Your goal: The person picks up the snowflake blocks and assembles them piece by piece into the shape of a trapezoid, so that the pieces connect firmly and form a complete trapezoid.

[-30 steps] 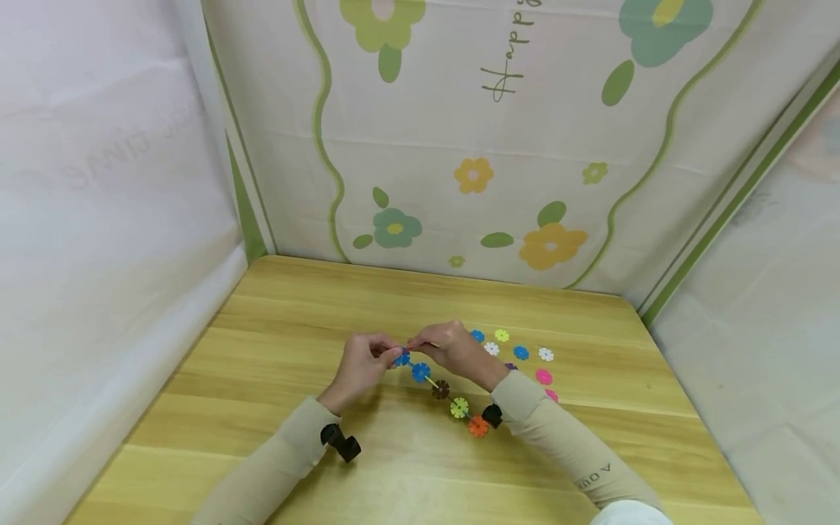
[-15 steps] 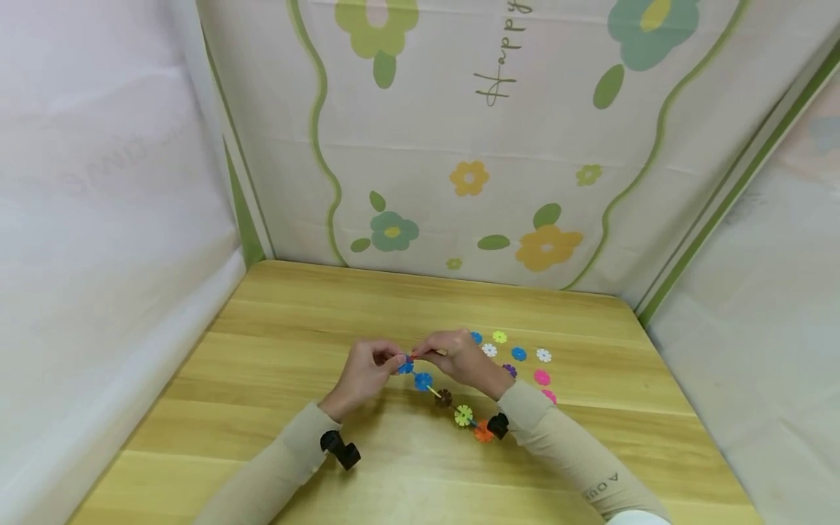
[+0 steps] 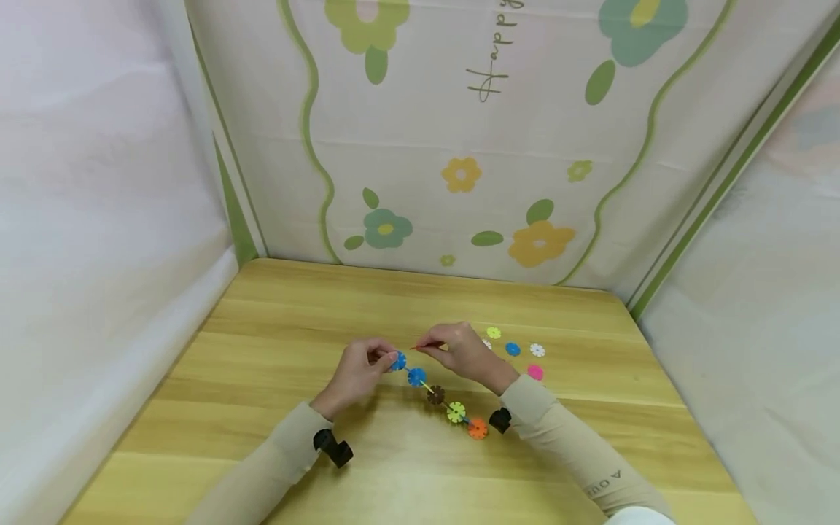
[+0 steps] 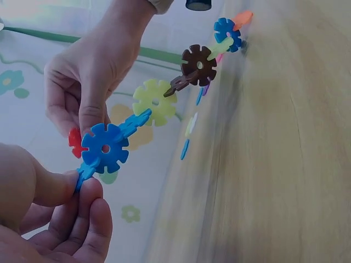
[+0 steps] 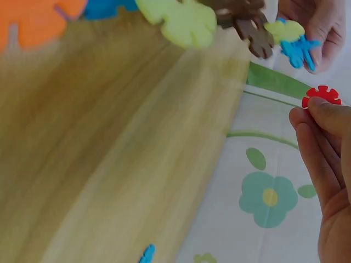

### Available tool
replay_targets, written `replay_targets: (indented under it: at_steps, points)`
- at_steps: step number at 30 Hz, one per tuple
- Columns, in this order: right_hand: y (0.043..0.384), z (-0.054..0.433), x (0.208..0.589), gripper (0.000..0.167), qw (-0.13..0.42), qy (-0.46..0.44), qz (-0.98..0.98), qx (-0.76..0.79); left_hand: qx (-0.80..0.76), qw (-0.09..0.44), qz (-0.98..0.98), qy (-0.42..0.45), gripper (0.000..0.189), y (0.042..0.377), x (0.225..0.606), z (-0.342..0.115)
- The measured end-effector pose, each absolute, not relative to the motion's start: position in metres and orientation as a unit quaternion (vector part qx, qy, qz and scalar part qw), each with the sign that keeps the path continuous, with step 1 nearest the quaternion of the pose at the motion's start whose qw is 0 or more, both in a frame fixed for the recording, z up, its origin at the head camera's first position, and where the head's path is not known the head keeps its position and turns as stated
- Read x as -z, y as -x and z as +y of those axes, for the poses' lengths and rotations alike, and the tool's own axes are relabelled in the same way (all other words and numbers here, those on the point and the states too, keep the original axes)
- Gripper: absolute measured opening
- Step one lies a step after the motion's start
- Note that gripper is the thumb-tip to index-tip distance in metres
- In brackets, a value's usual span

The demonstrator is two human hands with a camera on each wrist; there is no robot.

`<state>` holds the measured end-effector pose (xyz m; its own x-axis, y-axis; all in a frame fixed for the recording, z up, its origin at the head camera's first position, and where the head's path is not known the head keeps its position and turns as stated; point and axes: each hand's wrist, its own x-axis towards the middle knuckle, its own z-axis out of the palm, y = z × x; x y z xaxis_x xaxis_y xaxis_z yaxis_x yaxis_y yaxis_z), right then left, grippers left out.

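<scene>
My left hand (image 3: 354, 372) pinches the blue end disc (image 4: 85, 172) of a chain of notched plastic snowflake discs between thumb and fingers. From there the chain slants down to the right in the head view, through a blue disc (image 3: 416, 377), a brown disc (image 3: 436, 395), a yellow-green disc (image 3: 456, 413) and an orange disc (image 3: 477, 429). The links between them stand edge-on. My right hand (image 3: 464, 355) pinches a red snowflake disc (image 5: 322, 96) by its edge. In the head view, a small gap separates that red disc from the chain's held end.
Loose discs lie on the wooden table (image 3: 315, 306) beyond my right forearm: yellow-green (image 3: 494, 332), blue (image 3: 512, 349), white (image 3: 537, 351) and pink (image 3: 535, 372). My forearm partly hides that group. Flower-printed cloth (image 3: 407, 131) walls in the back and sides.
The red disc was against the blue end disc half a second ago; now it is apart from it. My left hand and the chain have shifted slightly left in the head view.
</scene>
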<state>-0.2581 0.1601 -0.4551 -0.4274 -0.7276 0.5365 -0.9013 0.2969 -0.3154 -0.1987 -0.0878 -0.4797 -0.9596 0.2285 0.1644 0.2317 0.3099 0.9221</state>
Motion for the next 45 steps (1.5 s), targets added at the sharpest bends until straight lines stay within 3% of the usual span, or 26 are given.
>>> replay_targets:
  at_steps: [18,34,42,45]
  points:
    - [0.249,0.146,0.464,0.008,0.164,-0.504,-0.790,-0.307,0.590,0.002,-0.798,0.121,0.012,0.199,0.478,-0.082]
    - [0.260,0.134,0.454,0.011,0.187,-0.564,-0.754,-0.279,0.589,0.019,-0.801,0.110,0.012,0.203,0.472,-0.088]
    - [0.259,0.131,0.451,0.012,0.154,-0.579,-0.769,-0.222,0.553,0.038,-0.822,0.129,0.014,0.203,0.473,-0.088]
    - [0.258,0.134,0.455,0.014,0.172,-0.577,-0.765,-0.229,0.548,0.042,-0.825,0.130,0.013,0.204,0.474,-0.086]
